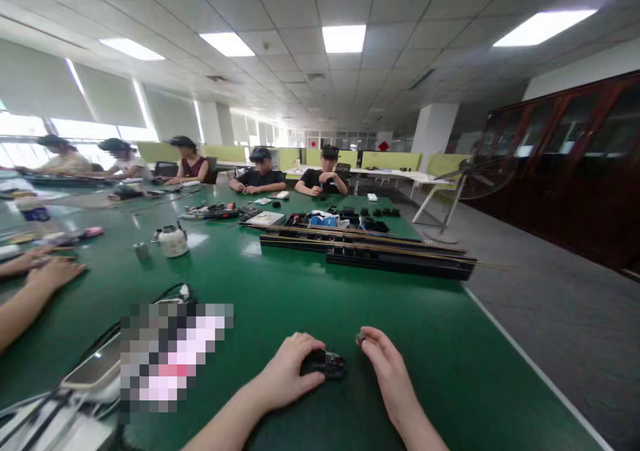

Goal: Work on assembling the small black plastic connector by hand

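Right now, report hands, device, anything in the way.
Left hand gripping black device on green table. Right hand, apart from it, pinching small part. Black rails farther across table.

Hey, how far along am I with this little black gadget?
Partway, apparently. Done: the small, dark plastic device seems open, its uneven insides showing. In hand: your left hand grips it at the green tabletop; your right hand pinches a tiny brownish piece. Left: piece and device are apart, uncovered; remaining steps can't be told.
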`<action>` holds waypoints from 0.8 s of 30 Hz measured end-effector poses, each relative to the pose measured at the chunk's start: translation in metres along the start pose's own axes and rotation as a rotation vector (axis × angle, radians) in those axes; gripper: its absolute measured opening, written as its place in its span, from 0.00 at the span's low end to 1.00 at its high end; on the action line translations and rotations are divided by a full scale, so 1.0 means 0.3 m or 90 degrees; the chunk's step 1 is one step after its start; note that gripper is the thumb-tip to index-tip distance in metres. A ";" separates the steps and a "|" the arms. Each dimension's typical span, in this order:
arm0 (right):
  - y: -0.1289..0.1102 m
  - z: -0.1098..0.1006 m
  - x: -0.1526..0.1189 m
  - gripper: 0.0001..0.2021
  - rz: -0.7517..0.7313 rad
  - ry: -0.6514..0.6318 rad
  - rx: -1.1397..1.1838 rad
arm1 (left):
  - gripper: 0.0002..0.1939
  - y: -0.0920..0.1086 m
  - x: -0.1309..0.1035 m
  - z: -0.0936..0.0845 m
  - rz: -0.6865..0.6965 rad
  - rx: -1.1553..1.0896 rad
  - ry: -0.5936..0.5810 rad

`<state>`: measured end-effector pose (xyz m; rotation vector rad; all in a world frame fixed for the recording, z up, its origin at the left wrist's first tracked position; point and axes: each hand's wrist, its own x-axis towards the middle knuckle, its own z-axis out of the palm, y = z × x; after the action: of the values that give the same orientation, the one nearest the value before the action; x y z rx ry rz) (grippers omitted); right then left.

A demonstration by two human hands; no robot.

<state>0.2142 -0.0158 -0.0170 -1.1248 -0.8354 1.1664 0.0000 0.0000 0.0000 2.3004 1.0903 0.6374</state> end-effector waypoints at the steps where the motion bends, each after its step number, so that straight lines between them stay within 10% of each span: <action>1: -0.001 -0.001 0.004 0.21 0.004 0.008 0.017 | 0.18 0.000 0.003 -0.001 -0.002 0.000 0.000; 24: -0.039 0.002 0.007 0.16 0.058 0.086 0.216 | 0.19 0.005 0.007 -0.008 0.000 -0.016 0.003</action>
<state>0.2173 -0.0138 -0.0057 -0.9544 -0.4642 1.2377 0.0004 0.0014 0.0032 2.2789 1.0786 0.6536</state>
